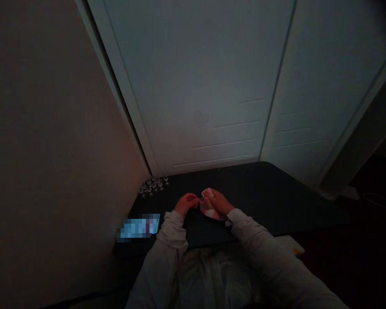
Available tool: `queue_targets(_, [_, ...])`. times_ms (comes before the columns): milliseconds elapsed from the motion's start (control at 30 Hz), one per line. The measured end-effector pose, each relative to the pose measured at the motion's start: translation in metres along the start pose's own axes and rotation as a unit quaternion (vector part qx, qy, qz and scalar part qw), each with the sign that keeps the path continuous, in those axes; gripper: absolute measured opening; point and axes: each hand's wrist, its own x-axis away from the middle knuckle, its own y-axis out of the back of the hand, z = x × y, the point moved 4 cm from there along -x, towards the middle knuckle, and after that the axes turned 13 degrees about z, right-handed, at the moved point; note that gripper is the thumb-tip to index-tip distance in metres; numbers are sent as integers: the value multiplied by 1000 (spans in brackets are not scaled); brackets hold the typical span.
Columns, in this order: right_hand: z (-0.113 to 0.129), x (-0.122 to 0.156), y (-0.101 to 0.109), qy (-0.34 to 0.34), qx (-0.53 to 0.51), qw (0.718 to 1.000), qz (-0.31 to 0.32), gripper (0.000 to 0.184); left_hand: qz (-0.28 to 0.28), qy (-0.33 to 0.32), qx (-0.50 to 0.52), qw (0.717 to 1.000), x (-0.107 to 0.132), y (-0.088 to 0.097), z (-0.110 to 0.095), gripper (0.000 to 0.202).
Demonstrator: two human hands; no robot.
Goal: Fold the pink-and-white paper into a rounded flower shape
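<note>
Above the dark table, my right hand [221, 203] is closed around a pale pink-and-white piece of cloth or soft wrap [208, 211], which hangs a little below the fingers. My left hand [187, 203] is just to the left of it, with thumb and fingertips pinched together at the cloth's edge. Something small and thin shows at those fingertips, too dark and tiny to name. Both hands are close together, in front of my body.
Several small shiny clear pieces [153, 185] stand clustered at the black table's [254, 193] back left corner. A lit, blurred screen [140, 227] lies at the left edge. White panel doors [193, 77] rise behind, and a wall [58, 150] borders the left. The light is dim.
</note>
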Motion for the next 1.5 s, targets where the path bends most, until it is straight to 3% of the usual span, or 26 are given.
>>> queue_targets(333, [-6, 0, -1, -9, 10, 1000, 24, 26, 2, -8, 4, 1000, -1, 0, 1, 33])
queue_targets(1300, [6, 4, -1, 24, 8, 1000, -4, 38, -3, 0, 1, 1000, -1, 1, 2, 34])
queue_targets(1500, [3, 2, 0, -3, -13, 1000, -3, 41, 6, -2, 5, 1000, -3, 2, 3, 34])
